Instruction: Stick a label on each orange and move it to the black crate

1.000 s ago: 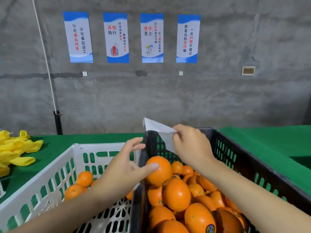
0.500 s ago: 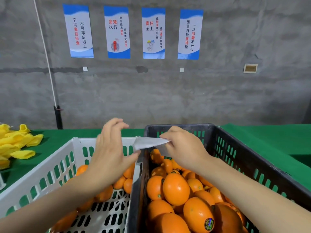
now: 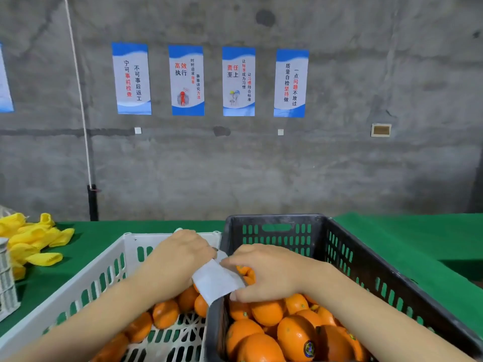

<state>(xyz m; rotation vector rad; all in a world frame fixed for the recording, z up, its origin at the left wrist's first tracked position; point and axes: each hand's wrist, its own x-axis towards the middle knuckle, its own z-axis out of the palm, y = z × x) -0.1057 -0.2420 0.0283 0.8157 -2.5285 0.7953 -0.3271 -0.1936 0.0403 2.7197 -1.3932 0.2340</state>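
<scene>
A white label sheet (image 3: 215, 283) stretches between my two hands above the seam of the two crates. My right hand (image 3: 264, 273) pinches its right edge over the black crate (image 3: 350, 259), which holds several oranges (image 3: 266, 312), one with a dark round label (image 3: 309, 349). My left hand (image 3: 180, 257) is curled at the sheet's left end, over the white crate (image 3: 104, 273); whether it grips the sheet is hidden. Several unlabelled oranges (image 3: 166, 313) lie in the white crate.
Both crates stand side by side on a green table (image 3: 407, 244). Yellow foam fruit sleeves (image 3: 31, 239) are piled at the far left, beside a white stack (image 3: 6, 280). A grey concrete wall with posters rises behind.
My left hand let go of an orange in the black crate and came over the white crate to the sheet. Both hands have dropped lower and the sheet has tilted down.
</scene>
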